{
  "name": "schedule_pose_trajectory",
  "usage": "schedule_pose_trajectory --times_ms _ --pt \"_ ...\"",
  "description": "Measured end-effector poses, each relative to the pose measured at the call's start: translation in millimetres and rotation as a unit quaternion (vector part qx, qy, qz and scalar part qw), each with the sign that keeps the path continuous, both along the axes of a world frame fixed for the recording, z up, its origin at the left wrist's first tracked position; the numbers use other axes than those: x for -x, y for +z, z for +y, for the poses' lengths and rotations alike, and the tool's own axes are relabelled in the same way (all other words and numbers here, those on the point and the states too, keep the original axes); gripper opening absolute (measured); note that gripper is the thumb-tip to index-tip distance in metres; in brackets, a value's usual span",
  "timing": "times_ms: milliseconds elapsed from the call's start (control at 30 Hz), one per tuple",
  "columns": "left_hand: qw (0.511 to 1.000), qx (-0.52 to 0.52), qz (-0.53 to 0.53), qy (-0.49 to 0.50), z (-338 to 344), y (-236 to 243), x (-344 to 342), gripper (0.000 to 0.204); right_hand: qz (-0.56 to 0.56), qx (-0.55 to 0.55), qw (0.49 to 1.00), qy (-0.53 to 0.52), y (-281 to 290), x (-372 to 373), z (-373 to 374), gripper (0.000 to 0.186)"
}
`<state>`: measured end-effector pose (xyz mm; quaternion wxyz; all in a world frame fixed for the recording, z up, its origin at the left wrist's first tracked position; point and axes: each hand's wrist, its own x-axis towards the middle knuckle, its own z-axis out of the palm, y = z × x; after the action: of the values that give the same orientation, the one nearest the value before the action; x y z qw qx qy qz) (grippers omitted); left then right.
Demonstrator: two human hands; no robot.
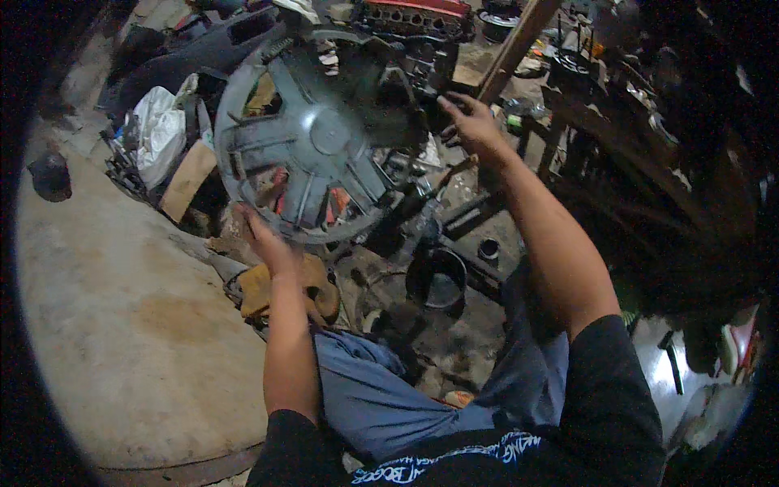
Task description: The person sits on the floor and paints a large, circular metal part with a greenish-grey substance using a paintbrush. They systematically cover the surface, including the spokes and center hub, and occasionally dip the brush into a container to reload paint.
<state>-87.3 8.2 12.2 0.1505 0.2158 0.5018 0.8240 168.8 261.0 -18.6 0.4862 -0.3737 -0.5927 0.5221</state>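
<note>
A large grey wheel cover with broad spokes is held up in front of me, tilted. My left hand grips its lower left rim. The cover's upper right part looks much darker than the rest. To the right of the rim, my right hand is raised with its fingers curled round something dark, and the index finger reaches forward. What it holds blends into the dark clutter behind, so its kind is not clear. Through the gaps between the spokes, red and orange bits show.
A black bucket stands on the littered ground below, near a small dark cup. An engine part with a red top lies at the far side. A pale slab fills the left; a wooden post slants at upper right.
</note>
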Motion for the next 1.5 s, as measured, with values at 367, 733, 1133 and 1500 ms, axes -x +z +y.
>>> schedule_pose_trajectory --times_ms 367,733,1133,1500 --pt "0.998 -0.060 -0.029 -0.008 2 -28 22 0.065 -0.442 -0.046 0.893 0.072 -64 -171 -7 0.050" --pt "0.975 -0.057 -0.180 -0.118 22 -18 -20 0.062 -0.604 -0.042 0.792 0.072 -153 -356 -38 0.090" --pt "0.972 -0.008 -0.164 -0.165 40 -11 -90 0.053 -0.541 0.208 0.813 0.048 -383 -314 -68 0.068" --pt "0.970 0.005 -0.194 -0.148 55 -11 -117 0.055 -0.352 0.196 0.859 -0.318 -376 -285 -69 0.036"
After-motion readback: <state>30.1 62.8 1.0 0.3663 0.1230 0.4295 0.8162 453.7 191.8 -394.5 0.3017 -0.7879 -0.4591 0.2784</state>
